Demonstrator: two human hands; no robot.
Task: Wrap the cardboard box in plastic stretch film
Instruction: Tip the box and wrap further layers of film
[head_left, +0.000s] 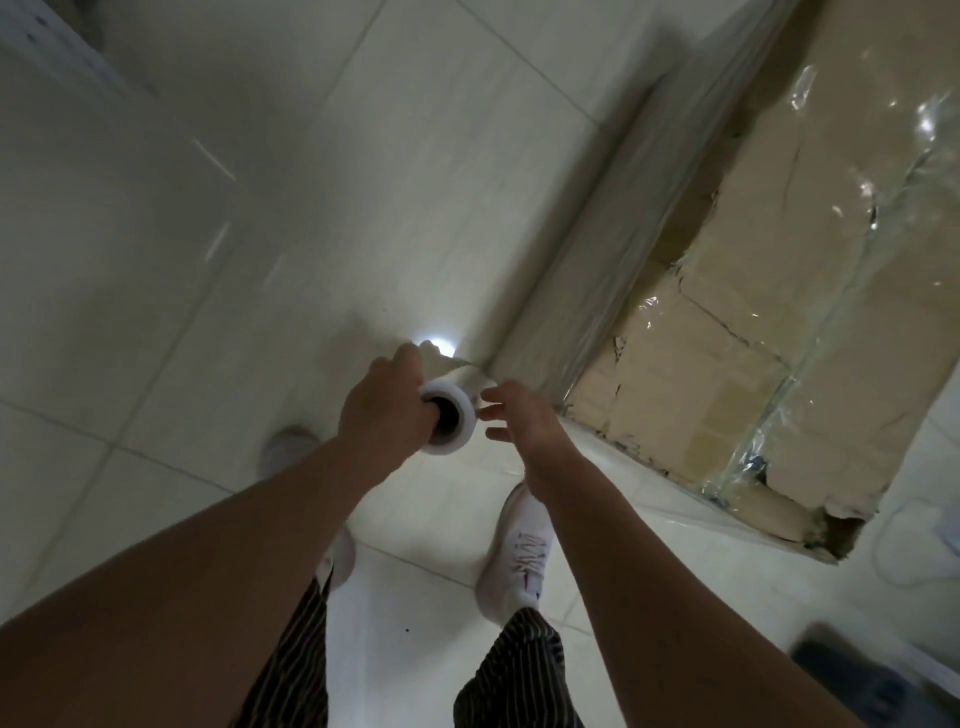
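Note:
A tall cardboard box (779, 291) stands on the tiled floor at the right, its torn top taped and its side covered in glossy stretch film (587, 244). The film runs from the box's near corner to a white roll of stretch film (451, 415) held upright in front of me. My left hand (382, 402) grips the roll, with the thumb in its dark core. My right hand (519, 421) hovers just right of the roll with spread, relaxed fingers, holding nothing.
Pale floor tiles (234, 218) spread to the left and ahead. My two white shoes (522, 556) stand below the hands. A white cable (904, 561) and a dark object (852, 670) lie on the floor at lower right.

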